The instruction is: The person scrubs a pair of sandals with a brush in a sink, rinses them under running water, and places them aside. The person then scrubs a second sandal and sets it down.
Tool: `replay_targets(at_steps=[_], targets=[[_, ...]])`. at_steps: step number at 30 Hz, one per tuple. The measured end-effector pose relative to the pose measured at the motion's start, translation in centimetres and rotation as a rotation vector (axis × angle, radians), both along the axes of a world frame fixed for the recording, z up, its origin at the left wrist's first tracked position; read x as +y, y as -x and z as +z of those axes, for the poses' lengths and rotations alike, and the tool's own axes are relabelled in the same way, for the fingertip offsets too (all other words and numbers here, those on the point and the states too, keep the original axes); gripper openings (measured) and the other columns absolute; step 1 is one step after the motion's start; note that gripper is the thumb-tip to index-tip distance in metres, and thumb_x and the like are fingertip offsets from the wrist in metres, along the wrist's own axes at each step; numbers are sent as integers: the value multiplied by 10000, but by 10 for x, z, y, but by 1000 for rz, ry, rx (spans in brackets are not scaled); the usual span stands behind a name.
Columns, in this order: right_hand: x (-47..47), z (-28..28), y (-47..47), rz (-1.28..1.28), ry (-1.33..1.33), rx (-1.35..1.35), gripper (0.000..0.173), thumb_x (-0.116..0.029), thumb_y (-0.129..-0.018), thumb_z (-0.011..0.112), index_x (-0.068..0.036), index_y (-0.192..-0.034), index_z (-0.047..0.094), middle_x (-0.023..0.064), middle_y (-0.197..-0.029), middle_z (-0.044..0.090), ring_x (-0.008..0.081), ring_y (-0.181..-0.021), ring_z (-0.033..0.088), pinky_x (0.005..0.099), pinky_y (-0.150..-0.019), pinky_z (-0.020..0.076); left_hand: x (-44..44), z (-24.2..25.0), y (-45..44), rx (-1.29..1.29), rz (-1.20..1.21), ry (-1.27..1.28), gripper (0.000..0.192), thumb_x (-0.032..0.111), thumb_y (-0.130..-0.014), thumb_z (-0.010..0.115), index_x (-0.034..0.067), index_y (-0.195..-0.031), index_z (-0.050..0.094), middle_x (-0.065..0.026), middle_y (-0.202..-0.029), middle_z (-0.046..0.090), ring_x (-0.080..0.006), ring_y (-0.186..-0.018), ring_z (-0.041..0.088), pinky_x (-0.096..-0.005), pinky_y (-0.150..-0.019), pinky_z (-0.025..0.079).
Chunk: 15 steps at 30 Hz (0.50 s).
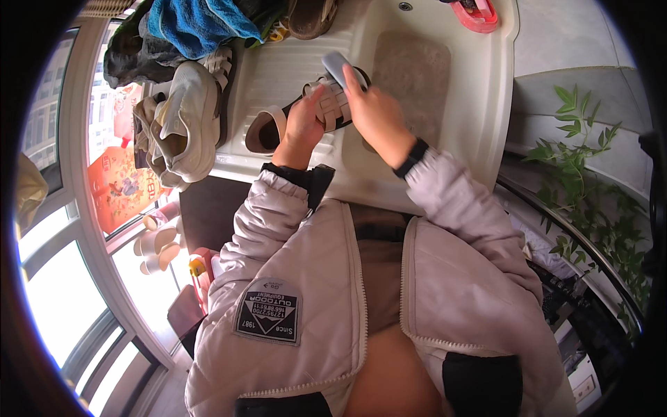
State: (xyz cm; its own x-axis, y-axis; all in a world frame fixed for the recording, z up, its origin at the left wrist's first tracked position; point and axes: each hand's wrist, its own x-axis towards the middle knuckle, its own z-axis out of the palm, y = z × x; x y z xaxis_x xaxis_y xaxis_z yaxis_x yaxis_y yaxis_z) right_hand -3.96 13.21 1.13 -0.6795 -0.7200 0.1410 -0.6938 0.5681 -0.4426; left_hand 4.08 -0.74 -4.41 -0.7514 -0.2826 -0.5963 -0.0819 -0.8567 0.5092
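Observation:
My left hand (304,125) grips a beige strappy sandal (264,131) around its straps and tilts it over the ribbed washboard (292,62) of a white laundry sink (471,120). In my right hand (379,112) is a grey scrubbing brush (333,66), held across the sandal's toe end with the index finger stretched along its back. The underside of the brush is hidden. Cloudy water (411,78) stands in the basin just right of the sandal. Under my right wrist a small brown shape shows, too covered to identify.
White sneakers (187,125) stand along the sink's left edge, near a blue towel (200,26). A brown shoe (311,18) lies at the back, and a red slipper (477,15) sits at the back right rim. A leafy plant (573,151) is on the right, windows on the left.

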Motion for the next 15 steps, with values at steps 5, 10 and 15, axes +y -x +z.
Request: replay_targets(at_steps=[5,10,15], targets=[[63,-21,-17,2,-63,-96,481,-236,-918,527,-143,-1374,402,175,-585,552,360,-518,570,450,-457,436,-3,-12,-4,-57,81,69,309,163,-977,415,-20,-1212,499,-140,-1131,596,-274,-1011,598,-379,-887,483],[76,-17,59,-286,286,-92,410,-271,-946,467,-107,-1322,456,209,-697,612,403,-607,584,480,-536,442,-7,-11,-4,-3,7,-2,230,154,-946,495,12,-1113,564,-105,-1066,631,-252,-980,611,-358,-834,496],[109,13,176,-778,438,61,411,-297,-950,409,-106,-1306,488,223,-906,651,403,-825,621,452,-701,491,-2,-9,-1,-10,21,30,328,175,-962,451,-30,-1212,501,-146,-1196,581,-289,-1096,569,-411,-952,445]])
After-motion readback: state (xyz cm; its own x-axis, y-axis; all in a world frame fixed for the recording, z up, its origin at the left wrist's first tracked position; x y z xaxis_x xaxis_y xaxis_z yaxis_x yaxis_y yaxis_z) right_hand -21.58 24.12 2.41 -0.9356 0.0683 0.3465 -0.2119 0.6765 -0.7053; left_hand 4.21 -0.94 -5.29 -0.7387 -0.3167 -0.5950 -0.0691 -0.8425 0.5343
